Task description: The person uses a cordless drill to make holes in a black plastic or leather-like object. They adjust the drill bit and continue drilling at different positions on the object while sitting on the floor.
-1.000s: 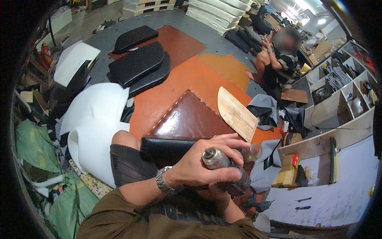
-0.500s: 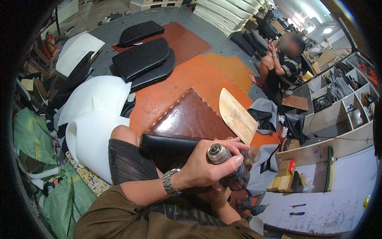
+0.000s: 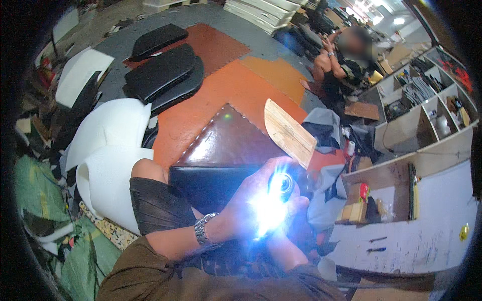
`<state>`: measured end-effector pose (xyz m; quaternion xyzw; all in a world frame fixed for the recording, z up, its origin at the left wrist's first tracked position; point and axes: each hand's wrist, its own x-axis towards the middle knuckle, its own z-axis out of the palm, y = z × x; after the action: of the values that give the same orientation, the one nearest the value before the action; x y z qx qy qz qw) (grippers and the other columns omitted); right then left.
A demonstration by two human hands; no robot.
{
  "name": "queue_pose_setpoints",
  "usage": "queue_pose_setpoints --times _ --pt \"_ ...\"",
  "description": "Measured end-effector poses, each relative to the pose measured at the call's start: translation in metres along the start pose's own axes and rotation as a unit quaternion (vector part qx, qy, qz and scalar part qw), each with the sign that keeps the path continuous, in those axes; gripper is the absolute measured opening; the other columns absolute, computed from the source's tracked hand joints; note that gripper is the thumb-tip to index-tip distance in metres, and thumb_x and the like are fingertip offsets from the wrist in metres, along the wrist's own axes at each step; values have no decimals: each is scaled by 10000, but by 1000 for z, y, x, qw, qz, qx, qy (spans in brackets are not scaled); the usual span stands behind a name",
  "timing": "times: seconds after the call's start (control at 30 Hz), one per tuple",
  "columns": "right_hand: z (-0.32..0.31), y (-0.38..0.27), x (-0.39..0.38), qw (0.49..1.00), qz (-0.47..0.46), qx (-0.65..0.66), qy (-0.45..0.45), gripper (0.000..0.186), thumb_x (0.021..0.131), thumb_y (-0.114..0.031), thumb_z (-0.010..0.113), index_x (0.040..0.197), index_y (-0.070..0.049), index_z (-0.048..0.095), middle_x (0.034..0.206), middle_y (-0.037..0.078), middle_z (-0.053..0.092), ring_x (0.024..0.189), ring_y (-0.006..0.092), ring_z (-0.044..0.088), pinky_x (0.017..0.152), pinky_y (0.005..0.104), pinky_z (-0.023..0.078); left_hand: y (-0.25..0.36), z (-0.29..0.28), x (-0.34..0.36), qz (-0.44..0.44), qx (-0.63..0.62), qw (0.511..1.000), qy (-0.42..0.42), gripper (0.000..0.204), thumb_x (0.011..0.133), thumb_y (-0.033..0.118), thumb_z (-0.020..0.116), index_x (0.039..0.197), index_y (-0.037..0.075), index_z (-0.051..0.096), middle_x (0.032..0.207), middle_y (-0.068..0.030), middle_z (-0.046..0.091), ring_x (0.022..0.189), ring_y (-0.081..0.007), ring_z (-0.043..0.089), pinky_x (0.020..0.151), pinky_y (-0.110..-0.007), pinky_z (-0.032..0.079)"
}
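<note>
Head view: the left hand (image 3: 248, 196), with a metal watch (image 3: 203, 232) at its wrist, is wrapped around the front part of a drill (image 3: 285, 185), fingers on the far side and thumb on the near side, so the grip is closed on the tool. Glare from a bright light at the drill hides most of the right hand (image 3: 277, 240), which lies below and behind it; whether it is clasped or loose, I cannot tell. The drill is held up in front of the body, over the lap. Its round chuck end faces up toward the camera, so the long axis runs nearly along the line of sight and the body looks shortened; the rest is lost in the glare. Just left of the drill, beyond the left wrist, is a black cushion (image 3: 213, 176), with a shiny brown panel (image 3: 228, 138) behind it. A curved wooden board (image 3: 290, 133) lies beyond the hands, slanting from upper left to lower right, its near end close to the left hand's fingers in the picture.
</note>
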<state>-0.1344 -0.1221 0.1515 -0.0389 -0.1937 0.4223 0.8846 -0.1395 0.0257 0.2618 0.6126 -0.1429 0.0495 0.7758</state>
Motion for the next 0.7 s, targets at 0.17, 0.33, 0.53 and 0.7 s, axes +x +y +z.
queue_pose_setpoints --times 0.17,0.33,0.53,0.7 --pt "-29 -2 -1 975 92 146 -144 776 959 -616 675 1465 -61 479 1159 103 589 1123 314 569 1060 560 468 -6 -3 0 61 -23 998 -3 628 953 21 721 1522 -3 457 1532 -206 540 1425 -261 526 1198 -405 409" --pt "-28 -2 1 960 126 160 -195 718 989 -629 630 1410 -54 544 1011 112 655 998 328 629 992 593 513 -15 -7 1 133 13 987 87 385 909 27 774 1284 7 689 1348 -192 699 1214 -266 710 1029 -369 559" --pt "-7 -4 -6 991 105 80 -36 645 1008 -612 567 1272 -26 625 761 106 607 799 310 611 830 534 573 -1 -44 7 86 13 996 19 238 961 -17 705 1198 -18 719 1313 -175 713 1193 -236 699 997 -371 579" --pt "-9 -4 -6 983 166 77 -23 643 1012 -599 562 1379 -73 604 812 103 618 890 305 605 943 524 530 12 -82 7 30 -8 997 -67 128 990 -14 671 1096 -48 733 1258 -171 709 1168 -234 694 1020 -362 568"
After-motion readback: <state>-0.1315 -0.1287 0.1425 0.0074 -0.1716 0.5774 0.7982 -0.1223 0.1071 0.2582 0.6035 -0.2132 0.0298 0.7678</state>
